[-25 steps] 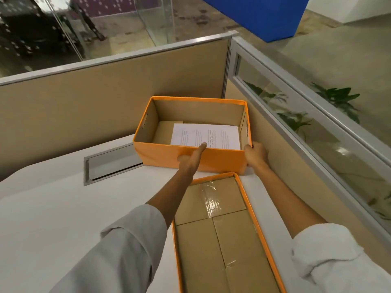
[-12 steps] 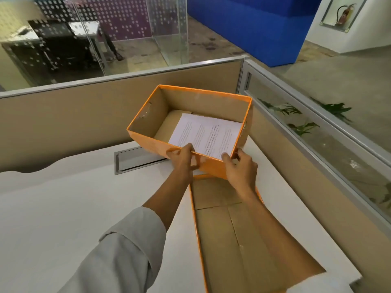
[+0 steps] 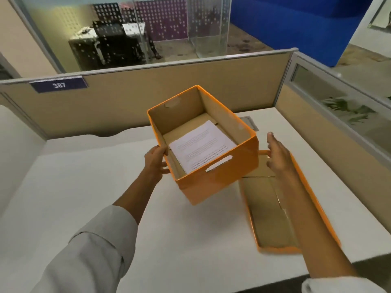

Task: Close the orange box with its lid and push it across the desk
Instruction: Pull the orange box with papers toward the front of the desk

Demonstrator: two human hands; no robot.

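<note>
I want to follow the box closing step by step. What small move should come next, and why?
Probably set the orange box flat on the desk: only the left hand grips it, tilted, while the right hand hovers open above the lid, which lies inside-up beside it.

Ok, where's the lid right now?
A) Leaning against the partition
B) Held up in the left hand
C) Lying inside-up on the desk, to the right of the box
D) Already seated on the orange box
C: the lid lies flat on the desk with its brown inside facing up, right of the open orange box, under the right hand; the left hand grips the box.
</note>
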